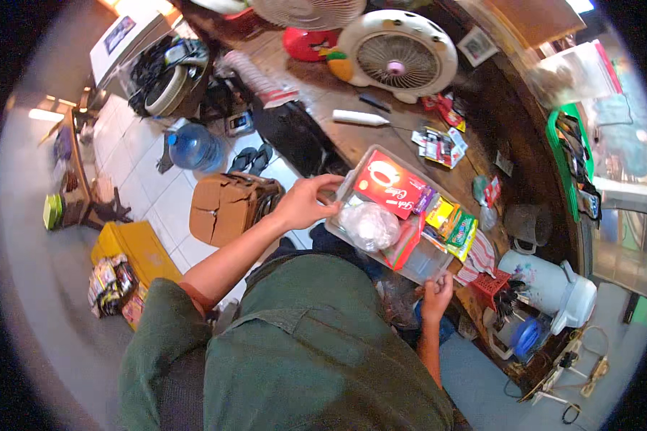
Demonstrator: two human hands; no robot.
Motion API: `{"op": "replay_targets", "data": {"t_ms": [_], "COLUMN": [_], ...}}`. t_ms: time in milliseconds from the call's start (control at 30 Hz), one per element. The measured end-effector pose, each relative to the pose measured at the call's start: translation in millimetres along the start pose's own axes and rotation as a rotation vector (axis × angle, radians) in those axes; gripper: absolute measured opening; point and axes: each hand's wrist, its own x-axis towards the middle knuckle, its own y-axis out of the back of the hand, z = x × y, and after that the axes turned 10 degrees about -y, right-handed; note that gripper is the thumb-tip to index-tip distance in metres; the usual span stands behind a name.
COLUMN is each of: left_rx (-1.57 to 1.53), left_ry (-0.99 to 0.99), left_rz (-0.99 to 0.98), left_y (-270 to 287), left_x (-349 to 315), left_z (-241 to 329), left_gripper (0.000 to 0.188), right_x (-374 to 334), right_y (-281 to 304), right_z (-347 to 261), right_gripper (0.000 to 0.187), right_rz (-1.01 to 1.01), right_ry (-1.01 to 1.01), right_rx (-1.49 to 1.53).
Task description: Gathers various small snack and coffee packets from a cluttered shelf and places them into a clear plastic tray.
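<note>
A clear plastic container (425,270) is held tilted at the table's near edge, between my two hands. My left hand (310,204) is closed on its left side, fingers at the rim. At the lower right corner, my right hand (437,296) pinches the rim. Inside lie a red box (387,185), a knotted clear bag with whitish contents (370,225) and a red-edged plastic pouch (407,246). Yellow and green sachets (461,230) and a small purple packet (425,199) fill the right part. The container's underside is hidden.
The wooden table (338,147) carries a white fan (397,61), a white tube (359,117), loose sachets (440,146) and a light blue jug (546,284). On the tiled floor to the left stand a brown bag (223,210) and a blue water bottle (195,147).
</note>
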Motion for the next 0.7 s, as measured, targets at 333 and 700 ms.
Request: {"op": "replay_targets", "data": {"t_ms": [333, 700], "left_rx": [-0.103, -0.297], "left_ry": [0.098, 0.385], "left_rz": [0.42, 0.797], "left_y": [93.6, 119.4], "left_x": [-182.1, -327.1], "left_z": [-37.0, -188.1], "left_gripper": [0.059, 0.061], "right_x": [-38.3, 16.5], "right_y": [-135.6, -320.5], "right_z": [-29.1, 76.6], "right_gripper": [0.028, 0.035], "right_rz": [-0.383, -0.702], "right_ry": [-0.002, 0.193], "right_rx": [-0.146, -0.601]}}
